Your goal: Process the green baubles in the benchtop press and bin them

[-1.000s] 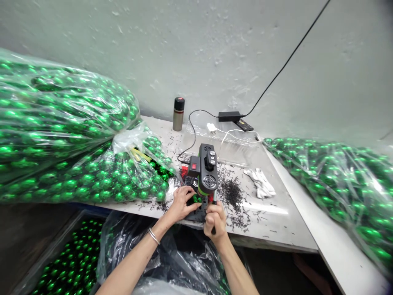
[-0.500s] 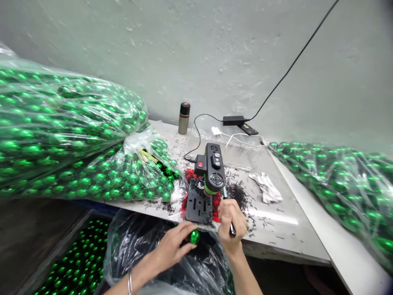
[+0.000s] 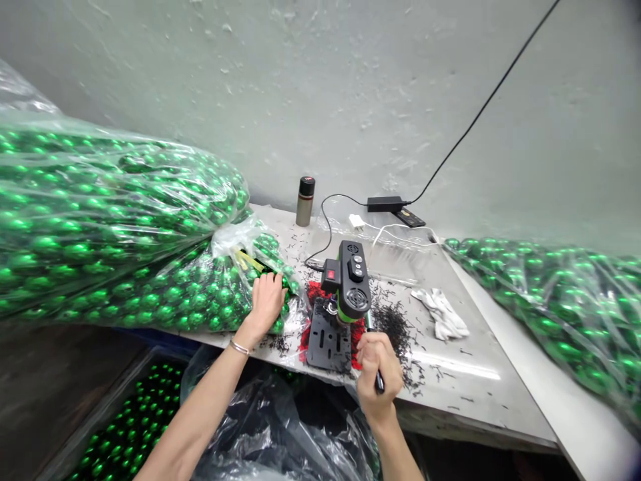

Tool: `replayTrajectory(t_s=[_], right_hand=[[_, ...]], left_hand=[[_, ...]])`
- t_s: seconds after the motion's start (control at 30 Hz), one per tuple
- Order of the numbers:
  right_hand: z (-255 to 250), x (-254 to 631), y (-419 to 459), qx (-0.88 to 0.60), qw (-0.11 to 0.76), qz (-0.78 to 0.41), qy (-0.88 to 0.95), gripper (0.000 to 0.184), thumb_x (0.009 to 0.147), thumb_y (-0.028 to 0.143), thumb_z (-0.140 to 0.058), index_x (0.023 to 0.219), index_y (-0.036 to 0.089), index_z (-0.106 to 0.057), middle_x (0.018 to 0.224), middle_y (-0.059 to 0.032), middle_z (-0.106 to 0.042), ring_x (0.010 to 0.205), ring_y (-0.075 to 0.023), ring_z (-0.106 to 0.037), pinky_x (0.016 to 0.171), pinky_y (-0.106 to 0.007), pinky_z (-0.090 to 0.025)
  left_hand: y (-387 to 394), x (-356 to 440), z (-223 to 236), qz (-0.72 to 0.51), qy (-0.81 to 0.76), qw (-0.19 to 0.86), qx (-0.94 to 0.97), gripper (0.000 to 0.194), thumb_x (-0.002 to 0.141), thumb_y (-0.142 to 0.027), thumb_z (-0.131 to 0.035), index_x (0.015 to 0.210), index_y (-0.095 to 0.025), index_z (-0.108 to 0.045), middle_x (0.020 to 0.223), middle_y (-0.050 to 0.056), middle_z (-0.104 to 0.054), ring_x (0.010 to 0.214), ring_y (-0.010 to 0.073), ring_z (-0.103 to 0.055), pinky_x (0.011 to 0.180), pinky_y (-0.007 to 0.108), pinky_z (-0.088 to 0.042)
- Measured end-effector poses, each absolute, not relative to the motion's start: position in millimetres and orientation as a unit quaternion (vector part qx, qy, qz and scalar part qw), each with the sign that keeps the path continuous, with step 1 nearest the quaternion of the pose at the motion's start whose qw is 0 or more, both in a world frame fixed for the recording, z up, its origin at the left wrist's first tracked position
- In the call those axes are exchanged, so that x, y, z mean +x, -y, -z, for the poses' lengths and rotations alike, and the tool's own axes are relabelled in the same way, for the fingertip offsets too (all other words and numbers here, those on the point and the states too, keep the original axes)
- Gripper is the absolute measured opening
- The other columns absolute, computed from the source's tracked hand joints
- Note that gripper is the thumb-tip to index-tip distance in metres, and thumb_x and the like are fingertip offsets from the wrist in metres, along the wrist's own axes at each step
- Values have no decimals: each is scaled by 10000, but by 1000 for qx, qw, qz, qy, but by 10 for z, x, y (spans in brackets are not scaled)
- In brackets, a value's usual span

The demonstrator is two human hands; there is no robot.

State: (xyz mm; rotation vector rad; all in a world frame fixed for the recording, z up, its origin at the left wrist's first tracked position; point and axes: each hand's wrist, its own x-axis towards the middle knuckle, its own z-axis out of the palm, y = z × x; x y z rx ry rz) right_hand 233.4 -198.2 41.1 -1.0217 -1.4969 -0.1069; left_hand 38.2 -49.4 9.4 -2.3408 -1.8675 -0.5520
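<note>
At the mouth of a clear plastic bag of shiny green balls (image 3: pixel 195 300), my left hand (image 3: pixel 267 300) reaches in among the balls. Its fingertips are bent down out of sight, so whether they grip a ball does not show. My right hand (image 3: pixel 379 373) is wrapped round the black-tipped lever handle (image 3: pixel 379 384) of a small black bench machine (image 3: pixel 354 277). Beneath the machine's head lies its slotted black base plate (image 3: pixel 328 344), with no ball visible on it. Red material (image 3: pixel 304 342) shows around the plate.
Black scraps (image 3: pixel 393 327) litter the table. White gloves (image 3: pixel 443 314), a bottle (image 3: pixel 305 202), and a power adapter (image 3: pixel 385 204) with cords lie around the machine. A second bag of green balls (image 3: pixel 561 307) sits right. Below are a crate of balls (image 3: pixel 133 421) and an open plastic bag (image 3: pixel 280 434).
My left hand has left the table's front edge, where it held a green ball, and moved up and left to the bag; that ball is gone from view. My right hand stays on the lever.
</note>
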Motion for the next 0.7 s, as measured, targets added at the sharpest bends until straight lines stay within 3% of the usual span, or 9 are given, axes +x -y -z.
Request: replayTrajectory(t_s=[0.1, 0.23, 0.37, 0.47, 0.6, 0.7], right_hand=[[-399, 2329, 1982, -443, 618, 47, 648, 281, 906, 17, -400, 708, 211, -443, 674, 9, -480, 656, -129, -516, 572, -272, -400], [-393, 2332, 1988, -444, 611, 52, 653, 278, 907, 17, -396, 713, 212, -434, 683, 9, -481, 658, -125, -515, 578, -269, -405], [-383, 2333, 1992, -446, 606, 52, 656, 280, 903, 10, -394, 713, 214, -424, 674, 14, -467, 662, -125, -513, 591, -269, -411], [-373, 2328, 1987, -444, 613, 52, 651, 278, 902, 10, -398, 714, 214, -423, 675, 15, -473, 652, -121, -509, 581, -266, -407], [-359, 2334, 1981, -446, 613, 49, 650, 273, 899, 16, -416, 710, 212, -432, 677, 16, -483, 652, -122, -518, 578, -265, -408], [-356, 2344, 1987, -449, 608, 47, 653, 267, 903, 28, -420, 710, 212, -443, 681, 14, -494, 649, -124, -518, 584, -270, -412]], left_hand=[[398, 431, -101, 145, 618, 24, -773, 243, 931, -269, -580, 1080, -85, -632, 964, 173, -666, 940, 320, -610, 878, 423, -435], [373, 446, -105, 242, 611, -101, -747, 294, 905, -275, -627, 1159, -129, -642, 1040, 148, -686, 952, 298, -645, 863, 385, -459], [476, 393, -159, 399, 543, -449, -586, 382, 890, -350, -655, 1231, -177, -654, 993, 72, -730, 846, 220, -696, 743, 293, -509], [648, 398, -164, 424, 447, -671, -412, 390, 859, -352, -708, 1203, -172, -669, 937, 59, -738, 735, 150, -692, 619, 222, -504], [870, 550, -58, 418, 418, -749, -299, 270, 743, -273, -825, 939, -145, -689, 811, 31, -713, 648, 105, -662, 569, 181, -494], [990, 724, 76, 403, 433, -743, -313, 333, 724, -278, -832, 979, -153, -657, 811, 25, -709, 680, 117, -676, 614, 198, -510]])
